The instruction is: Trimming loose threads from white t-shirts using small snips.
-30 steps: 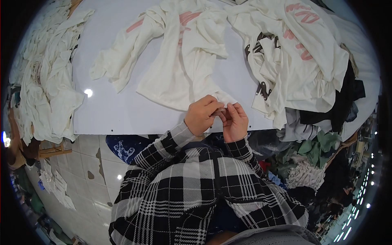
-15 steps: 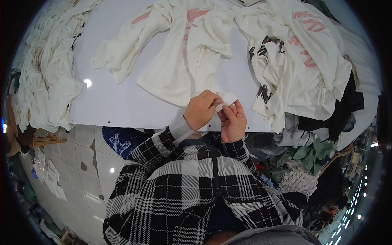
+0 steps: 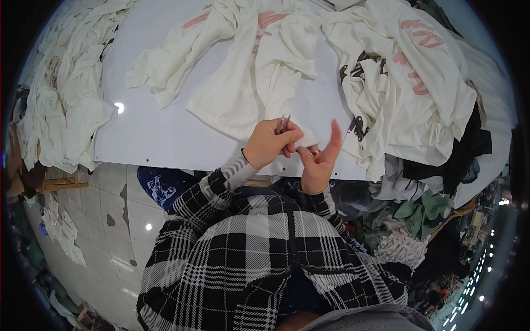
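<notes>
My left hand point(image 3: 270, 144) is closed around a small metal tool with a thin pointed end, perhaps snips point(image 3: 284, 123); its points stick up above the fingers. Beneath that hand lies the lower edge of a white garment point(image 3: 226, 105) with pink lettering, spread on the table. My right hand point(image 3: 319, 165) is close by on the right, beside the garment's corner. One finger stretches up, well apart from the thumb, while others are curled. Nothing shows clearly in this hand, though the curled fingertips are partly hidden.
The pale table point(image 3: 138, 132) has its near edge just below my hands. On the right lies a heap of white garments point(image 3: 436, 110) with pink and dark brown markings, above dark cloth point(image 3: 469, 143). More white garments point(image 3: 66, 105) are piled at the left. Cloth scraps point(image 3: 408, 243) lie lower right.
The white cloth end that both hands were pinching is no longer between them. The metal tool now shows in my left hand. The right hand's fingers have spread, one pointing up.
</notes>
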Action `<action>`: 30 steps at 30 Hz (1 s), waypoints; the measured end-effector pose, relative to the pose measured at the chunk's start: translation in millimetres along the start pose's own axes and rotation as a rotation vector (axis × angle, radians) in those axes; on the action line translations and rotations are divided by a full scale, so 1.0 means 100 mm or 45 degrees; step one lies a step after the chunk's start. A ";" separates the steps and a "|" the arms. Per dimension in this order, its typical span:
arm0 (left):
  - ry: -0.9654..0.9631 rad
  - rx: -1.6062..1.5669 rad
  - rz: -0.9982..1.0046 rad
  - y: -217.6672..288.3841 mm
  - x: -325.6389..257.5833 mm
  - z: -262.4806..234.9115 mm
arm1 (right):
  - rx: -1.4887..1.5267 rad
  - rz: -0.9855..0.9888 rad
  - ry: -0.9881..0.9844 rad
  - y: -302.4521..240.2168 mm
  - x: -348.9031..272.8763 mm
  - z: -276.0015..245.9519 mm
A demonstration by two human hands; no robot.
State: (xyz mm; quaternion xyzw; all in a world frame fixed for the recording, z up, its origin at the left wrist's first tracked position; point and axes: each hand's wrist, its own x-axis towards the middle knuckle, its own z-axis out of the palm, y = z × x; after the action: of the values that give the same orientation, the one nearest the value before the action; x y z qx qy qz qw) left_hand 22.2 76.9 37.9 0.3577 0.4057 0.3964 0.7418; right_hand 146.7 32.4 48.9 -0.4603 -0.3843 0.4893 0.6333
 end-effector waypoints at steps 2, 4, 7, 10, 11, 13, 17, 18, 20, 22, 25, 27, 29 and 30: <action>-0.072 0.092 0.041 0.08 -0.03 0.02 | -0.242 0.150 -0.370 0.03 0.09 -0.22; -0.102 0.462 0.171 0.21 -0.05 0.06 | -0.226 0.193 -0.400 0.12 0.20 -0.30; -0.148 0.746 0.406 0.27 0.00 0.04 | -0.238 0.254 -0.557 0.15 0.29 -0.36; -0.153 0.874 0.441 0.35 0.05 0.04 | -0.436 0.163 -0.592 0.13 0.33 -0.32; -0.152 0.873 0.440 0.35 0.06 0.04 | -0.464 0.170 -0.580 0.13 0.32 -0.29; -0.175 0.669 0.240 0.35 0.08 0.03 | -0.492 0.178 -0.567 0.14 0.32 -0.28; 0.123 0.777 0.480 0.47 0.02 -0.11 | -0.312 0.428 -0.385 0.14 0.34 -0.29; 0.123 0.776 0.478 0.46 -0.03 -0.15 | -0.256 0.488 -0.333 0.13 0.34 -0.29; 0.188 1.077 0.542 0.43 -0.16 -0.23 | -0.251 0.511 -0.329 0.13 0.36 -0.32; -0.118 1.063 0.425 0.37 -0.28 -0.31 | -0.245 0.537 -0.322 0.13 0.37 -0.34; -0.329 0.954 0.212 0.34 -0.38 -0.25 | -0.201 0.539 -0.334 0.11 0.38 -0.33; -0.244 1.028 0.092 0.28 -0.36 -0.21 | -0.125 0.567 -0.323 0.08 0.38 -0.32; -0.251 1.012 0.109 0.19 -0.31 -0.21 | -0.125 0.577 -0.331 0.08 0.38 -0.32; -0.259 0.998 0.127 0.16 -0.29 -0.20 | -0.124 0.587 -0.339 0.07 0.38 -0.32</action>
State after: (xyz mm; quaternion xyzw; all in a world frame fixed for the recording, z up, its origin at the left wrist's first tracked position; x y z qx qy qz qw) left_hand -10.5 62.9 52.5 0.6700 0.4329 0.2097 0.5655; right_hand 183.6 63.8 34.2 -0.4971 -0.3722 0.6576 0.4265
